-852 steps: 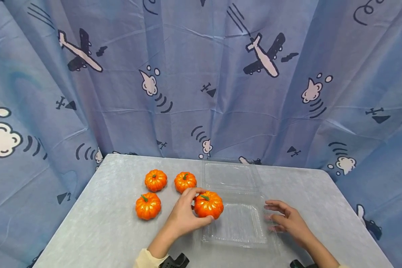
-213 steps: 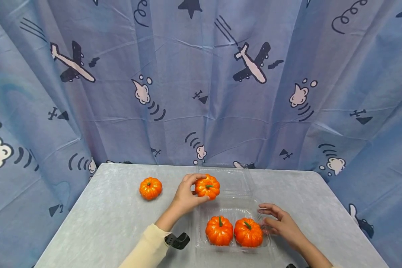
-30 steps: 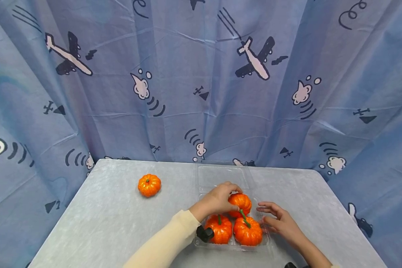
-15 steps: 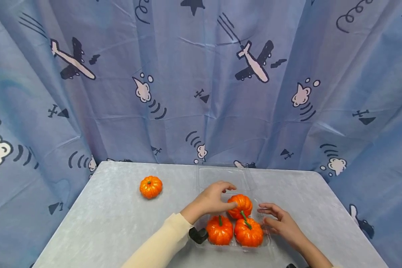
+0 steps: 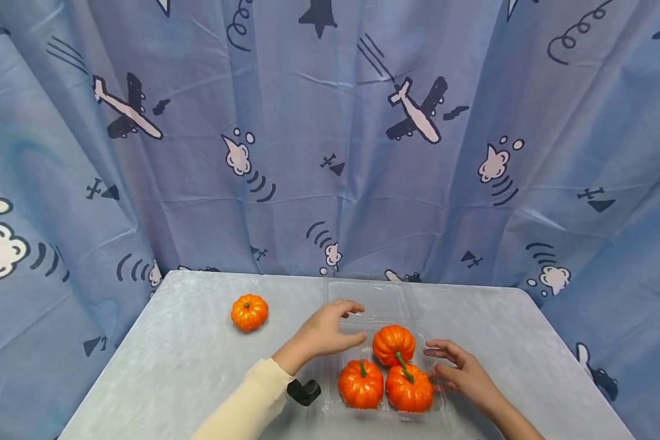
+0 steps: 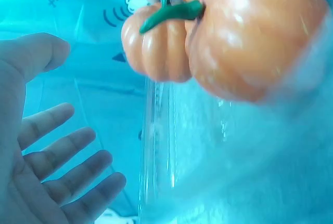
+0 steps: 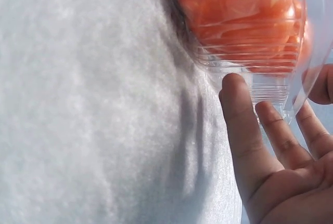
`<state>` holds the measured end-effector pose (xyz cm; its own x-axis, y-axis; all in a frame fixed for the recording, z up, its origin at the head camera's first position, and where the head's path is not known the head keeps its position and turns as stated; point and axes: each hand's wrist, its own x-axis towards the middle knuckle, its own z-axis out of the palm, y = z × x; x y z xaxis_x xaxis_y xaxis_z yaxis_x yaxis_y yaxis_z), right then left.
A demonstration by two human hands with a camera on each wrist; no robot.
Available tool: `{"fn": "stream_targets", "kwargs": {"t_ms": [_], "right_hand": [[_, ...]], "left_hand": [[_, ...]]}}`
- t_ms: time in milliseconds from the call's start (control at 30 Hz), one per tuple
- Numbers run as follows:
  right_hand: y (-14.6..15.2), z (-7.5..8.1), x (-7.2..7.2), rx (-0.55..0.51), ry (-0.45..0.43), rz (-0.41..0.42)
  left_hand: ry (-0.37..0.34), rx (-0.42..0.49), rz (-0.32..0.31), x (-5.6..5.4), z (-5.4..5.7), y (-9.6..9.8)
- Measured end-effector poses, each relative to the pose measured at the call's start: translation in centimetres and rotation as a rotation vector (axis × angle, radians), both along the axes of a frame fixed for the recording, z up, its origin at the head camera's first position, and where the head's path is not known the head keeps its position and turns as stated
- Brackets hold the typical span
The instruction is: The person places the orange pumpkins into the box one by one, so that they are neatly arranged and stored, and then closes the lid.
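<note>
Hovering over the left side of a clear box [image 5: 382,415]: left hand [image 5: 323,330] empty, thumb and fingers parted. Right hand [image 5: 464,371] loose, just beside the right wall. Three pumpkins [image 5: 361,385] inside, two front, one behind. Fourth pumpkin [image 5: 250,313] on table [image 5: 170,366], farther left.

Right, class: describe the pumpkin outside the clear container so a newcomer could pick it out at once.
Find the pale table before the blue airplane-print curtain. Toward its far left corner, left of the clear container, sits an orange pumpkin. It alone rests directly on the table; the other three pumpkins are inside the container.
</note>
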<state>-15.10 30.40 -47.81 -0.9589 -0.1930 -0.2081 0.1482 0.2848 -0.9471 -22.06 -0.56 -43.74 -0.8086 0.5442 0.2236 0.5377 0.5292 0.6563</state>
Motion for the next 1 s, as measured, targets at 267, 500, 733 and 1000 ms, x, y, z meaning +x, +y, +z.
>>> {"fn": "stream_targets", "kwargs": {"t_ms": [267,500,733,1000], "right_hand": [[0.2,-0.2,-0.1,-0.009,0.009,0.018],[0.3,-0.3,-0.1,-0.008,0.013,0.023],[0.3,-0.4,-0.1,0.002,0.008,0.014],[0.2,-0.3,0.0,0.000,0.008,0.014]], "left_hand": [[0.007,0.011,0.081,0.0,0.1,-2.3],[0.033,0.026,0.116,-0.5,0.1,-3.9],[0.025,0.035,0.165,-0.7,0.8,-5.4],[0.056,0.034,0.259,-1.0,1.2,-7.2]]}}
